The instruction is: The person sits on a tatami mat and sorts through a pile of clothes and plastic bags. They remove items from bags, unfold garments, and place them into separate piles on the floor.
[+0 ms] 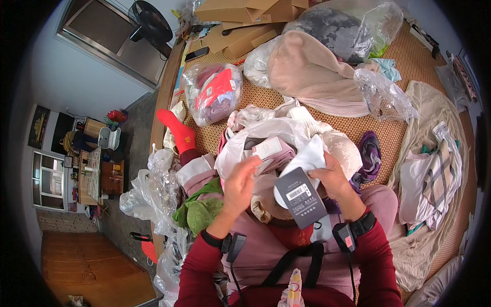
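Observation:
In my right hand (339, 184) is a folded white fabric garment (307, 155), pinched between thumb and fingers. A dark grey card label (301, 197) with a barcode and a small hook is attached to it. My left hand (239, 188) is raised to the left of the card, holding nothing. Behind both hands, an open white plastic bag (234, 157) lies on the mat before my lap. Inside the bag are pink folded items with a pale printed tag (268, 147). A cream lace bra (339, 147) lies just beyond my right hand.
A green lace bra (203, 215) and crumpled clear plastic bags (149, 192) lie left. Farther off are a clear bag of clothes (213, 94), a beige cloth (310, 76), a phone (196, 54) and cardboard boxes (245, 38). Folded garments (429, 184) lie right, beyond purple fabric (370, 155).

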{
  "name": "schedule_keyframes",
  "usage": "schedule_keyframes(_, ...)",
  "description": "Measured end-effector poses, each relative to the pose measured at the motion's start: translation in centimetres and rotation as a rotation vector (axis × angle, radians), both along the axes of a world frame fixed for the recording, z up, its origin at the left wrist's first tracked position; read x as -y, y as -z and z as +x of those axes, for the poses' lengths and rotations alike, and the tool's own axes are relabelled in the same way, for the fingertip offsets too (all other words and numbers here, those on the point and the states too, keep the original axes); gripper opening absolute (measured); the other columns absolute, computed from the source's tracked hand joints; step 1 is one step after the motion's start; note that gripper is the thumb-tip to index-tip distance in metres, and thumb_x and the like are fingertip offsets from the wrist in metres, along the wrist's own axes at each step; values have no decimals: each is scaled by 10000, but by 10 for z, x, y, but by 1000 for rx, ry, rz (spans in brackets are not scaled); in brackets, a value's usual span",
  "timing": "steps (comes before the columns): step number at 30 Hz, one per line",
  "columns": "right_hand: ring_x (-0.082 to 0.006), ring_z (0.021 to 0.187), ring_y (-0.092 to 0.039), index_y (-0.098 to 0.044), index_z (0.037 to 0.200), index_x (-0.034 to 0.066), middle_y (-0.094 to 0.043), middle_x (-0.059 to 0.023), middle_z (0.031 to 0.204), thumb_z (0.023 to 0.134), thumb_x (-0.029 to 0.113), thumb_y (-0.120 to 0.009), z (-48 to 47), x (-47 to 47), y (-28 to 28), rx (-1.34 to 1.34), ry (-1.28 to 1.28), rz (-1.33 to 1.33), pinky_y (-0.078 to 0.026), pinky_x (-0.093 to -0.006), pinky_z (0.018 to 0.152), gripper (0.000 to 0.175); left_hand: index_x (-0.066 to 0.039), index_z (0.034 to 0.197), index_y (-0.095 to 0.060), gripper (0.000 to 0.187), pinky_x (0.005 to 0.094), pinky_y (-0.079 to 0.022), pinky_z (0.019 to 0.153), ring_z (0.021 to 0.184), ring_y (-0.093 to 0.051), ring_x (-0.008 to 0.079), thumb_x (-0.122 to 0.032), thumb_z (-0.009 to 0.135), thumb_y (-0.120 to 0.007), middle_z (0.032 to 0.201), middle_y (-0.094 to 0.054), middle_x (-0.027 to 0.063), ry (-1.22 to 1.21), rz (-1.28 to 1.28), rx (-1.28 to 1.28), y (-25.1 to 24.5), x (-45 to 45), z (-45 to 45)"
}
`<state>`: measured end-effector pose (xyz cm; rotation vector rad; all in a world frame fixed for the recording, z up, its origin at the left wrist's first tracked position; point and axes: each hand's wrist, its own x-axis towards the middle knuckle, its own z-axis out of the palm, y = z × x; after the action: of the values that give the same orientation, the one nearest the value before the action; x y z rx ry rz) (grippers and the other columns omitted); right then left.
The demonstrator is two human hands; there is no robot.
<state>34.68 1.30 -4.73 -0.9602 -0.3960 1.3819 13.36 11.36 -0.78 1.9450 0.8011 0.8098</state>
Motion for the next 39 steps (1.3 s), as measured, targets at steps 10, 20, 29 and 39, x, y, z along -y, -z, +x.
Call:
schedule_keyframes(10,-144,763,-587,-529,1049,-56,-613,-88,864,664,84,-650,7,-2,-5,636,-273,-161,-474,-273,675,426,-95,1245,-460,593,386,-328,993,1206,-365,324,-212,711,-693,1320,-373,154,134,191,-430,20,-44,21)
schedule_keyframes(20,-151,702,-588,-534,1038,-57,-610,-87,818,650,141,-691,12,-4,5,668,-297,-178,-480,-279,612,463,-134,1249,-458,663,436,-288,1008,1235,-319,344,-210,640,-709,1299,-374,128,349,585,-673,19,-51,47)
schedule_keyframes(29,-153,716,-595,-524,1072,-61,-621,-96,860,641,125,-701,16,-3,7,656,-232,-140,-491,-282,619,502,-74,1114,-514,366,351,-490,775,884,-597,281,-58,750,-550,1083,-555,120,36,165,-420,-23,-83,30)
schedule_keyframes(39,-189,856,-605,-469,1158,-31,-604,-97,981,674,-33,-611,13,0,8,114,-125,-89,-491,-306,756,504,-18,1282,-363,514,379,-475,877,1007,-574,244,-16,777,-461,1159,-539,135,-46,-915,532,-33,-61,-9)
